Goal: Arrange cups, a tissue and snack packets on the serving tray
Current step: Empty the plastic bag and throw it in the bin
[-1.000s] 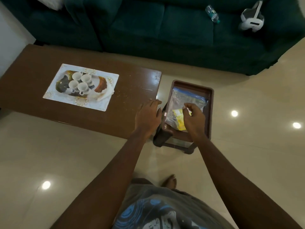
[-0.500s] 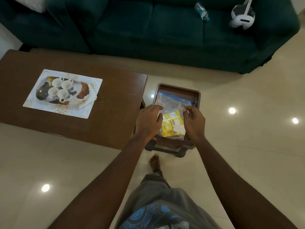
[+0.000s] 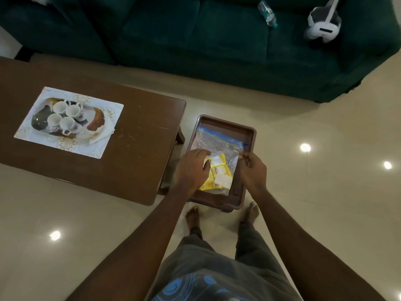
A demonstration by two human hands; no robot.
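A clear zip bag (image 3: 217, 142) with a blue seal lies in a brown tub (image 3: 249, 135) on a low stool. Yellow snack packets (image 3: 219, 172) show through it. My left hand (image 3: 192, 168) rests on the bag's left side, fingers bent over the plastic. My right hand (image 3: 252, 170) pinches the bag's right edge. On the brown table (image 3: 141, 144) to the left, a patterned serving tray (image 3: 69, 121) holds several white cups (image 3: 65, 116) and a folded tissue (image 3: 108, 131) at its right side.
A dark green sofa (image 3: 206, 40) runs along the back, with a water bottle (image 3: 267, 13) and a white headset (image 3: 323, 25) on it. Pale tiled floor surrounds the stool. My bare feet (image 3: 193, 216) stand just in front of it.
My left hand moved from the table's corner onto the bag. My right hand shifted from the bag's middle to its right edge. The view rose and widened.
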